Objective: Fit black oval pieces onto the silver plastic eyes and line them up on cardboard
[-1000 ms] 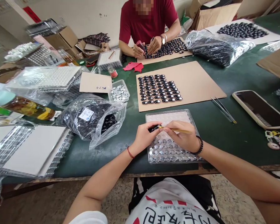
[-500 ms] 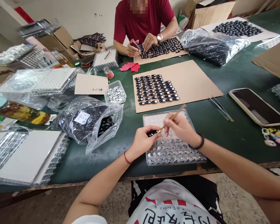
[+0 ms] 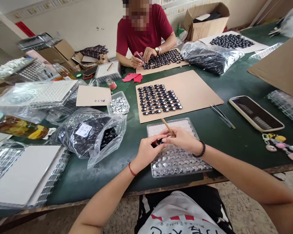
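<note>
My left hand (image 3: 146, 152) pinches a small shiny black oval piece (image 3: 158, 142), partly covered by the fingers. A thin wooden stick (image 3: 168, 126) is gripped in my right hand (image 3: 183, 141), its upper end slanting away from me. The right fingertips meet the left ones at the black piece, so the stick's lower end is hidden. Both hands are above a clear plastic tray (image 3: 153, 130), whose near half carries rows of round clear-and-silver pieces (image 3: 177, 167). Beyond it, black oval pieces (image 3: 158, 99) lie in rows on a cardboard sheet (image 3: 197, 87).
Tweezers (image 3: 222, 116) and a phone (image 3: 256, 113) lie to the right. On the left are an open plastic bag (image 3: 80, 143) of black pieces and a clear box (image 3: 120, 112) of small metal discs. Across the table a person in a red shirt (image 3: 146, 40) holds a dark red bottle (image 3: 138, 55).
My right hand has moved left and closer to my left hand; the stick now tips the other way, its top leaning left. The whole view has shifted slightly.
</note>
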Action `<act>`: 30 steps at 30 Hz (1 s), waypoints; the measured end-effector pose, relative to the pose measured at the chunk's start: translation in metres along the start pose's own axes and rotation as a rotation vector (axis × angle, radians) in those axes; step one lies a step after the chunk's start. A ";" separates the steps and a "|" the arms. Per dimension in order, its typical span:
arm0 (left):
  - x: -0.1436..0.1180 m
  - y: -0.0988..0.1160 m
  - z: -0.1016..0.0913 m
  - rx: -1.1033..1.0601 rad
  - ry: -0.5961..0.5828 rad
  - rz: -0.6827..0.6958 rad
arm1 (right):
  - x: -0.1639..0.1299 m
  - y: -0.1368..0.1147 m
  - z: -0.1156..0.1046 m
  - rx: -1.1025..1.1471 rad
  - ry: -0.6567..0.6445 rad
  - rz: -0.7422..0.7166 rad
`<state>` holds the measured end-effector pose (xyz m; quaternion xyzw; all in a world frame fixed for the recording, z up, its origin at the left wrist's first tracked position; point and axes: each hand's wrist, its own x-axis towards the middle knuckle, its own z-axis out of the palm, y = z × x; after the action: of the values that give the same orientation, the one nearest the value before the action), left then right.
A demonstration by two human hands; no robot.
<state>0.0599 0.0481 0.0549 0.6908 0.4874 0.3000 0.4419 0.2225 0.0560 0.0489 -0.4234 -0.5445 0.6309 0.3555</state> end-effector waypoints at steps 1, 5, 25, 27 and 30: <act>0.000 0.001 -0.001 -0.059 -0.031 -0.026 | 0.000 0.000 -0.001 -0.012 -0.010 -0.007; 0.004 0.005 -0.010 -0.532 -0.207 -0.303 | 0.002 -0.003 -0.012 -0.098 0.021 -0.157; 0.017 -0.008 -0.038 -1.016 -0.085 -0.459 | 0.201 0.006 -0.171 -0.840 0.645 -0.101; 0.018 -0.008 -0.040 -1.030 -0.056 -0.460 | 0.204 0.007 -0.172 -0.879 0.631 -0.087; 0.020 -0.008 -0.042 -0.996 -0.028 -0.459 | 0.205 0.002 -0.172 -0.910 0.603 -0.081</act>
<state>0.0284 0.0814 0.0652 0.2779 0.4186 0.3811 0.7761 0.3017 0.3085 0.0080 -0.6752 -0.6522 0.1680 0.3009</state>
